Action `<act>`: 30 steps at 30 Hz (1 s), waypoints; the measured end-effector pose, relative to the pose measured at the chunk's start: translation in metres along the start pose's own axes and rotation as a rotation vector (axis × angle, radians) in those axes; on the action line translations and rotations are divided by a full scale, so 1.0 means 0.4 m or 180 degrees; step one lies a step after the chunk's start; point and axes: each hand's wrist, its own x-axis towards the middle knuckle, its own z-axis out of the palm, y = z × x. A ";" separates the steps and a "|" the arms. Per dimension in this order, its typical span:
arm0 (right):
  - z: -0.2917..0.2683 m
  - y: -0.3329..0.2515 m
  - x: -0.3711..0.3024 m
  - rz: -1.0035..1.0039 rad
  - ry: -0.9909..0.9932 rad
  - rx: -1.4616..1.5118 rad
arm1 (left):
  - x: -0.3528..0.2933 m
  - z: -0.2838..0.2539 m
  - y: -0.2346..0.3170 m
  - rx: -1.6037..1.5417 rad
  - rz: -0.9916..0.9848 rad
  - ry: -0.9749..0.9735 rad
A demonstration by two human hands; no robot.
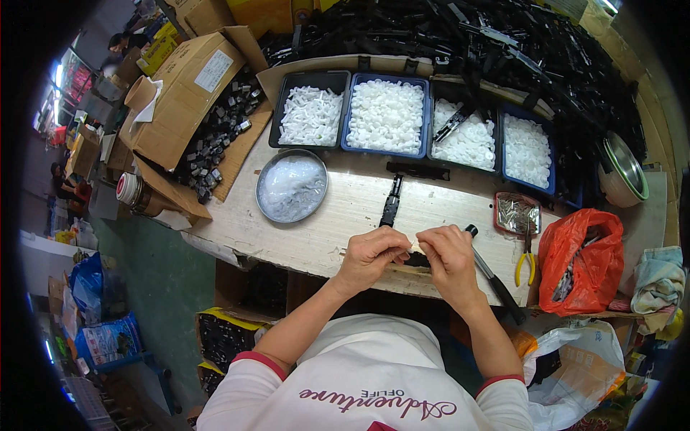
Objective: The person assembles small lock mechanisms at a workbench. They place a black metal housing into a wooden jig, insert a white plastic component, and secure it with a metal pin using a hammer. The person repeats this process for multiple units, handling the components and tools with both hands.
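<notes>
Close together over the table's front edge, my left hand (374,253) and my right hand (448,260) are both closed in a pinch. Between their fingertips shows a small white piece (415,248), too small to make out in detail. Just beneath the fingers lies a black part (417,261), mostly covered by my hands. A slim black plastic assembly (392,202) points away from my left hand. Beyond it, a black strip (418,172) lies crosswise. To the right of my right hand rests a hammer-like tool (496,279) with a dark grip.
Trays of small white plastic parts (386,115) line the back. A round metal dish (291,187) holds a pale, glossy mass. At right are a red box of metal pins (517,214), yellow-handled pliers (527,266) and a red bag (582,262). Black parts are heaped behind.
</notes>
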 end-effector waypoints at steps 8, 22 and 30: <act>0.042 0.011 -0.043 -0.0239 0.0055 -0.0178 | -0.016 -0.006 -0.004 0.1329 0.0364 -0.0004; 0.029 0.039 -0.042 -0.0134 -0.0599 -0.0405 | -0.010 -0.023 -0.004 0.2208 -0.0244 -0.0800; 0.012 0.054 -0.052 -0.0152 -0.0603 -0.0387 | 0.024 -0.015 0.007 0.2429 -0.0540 -0.1118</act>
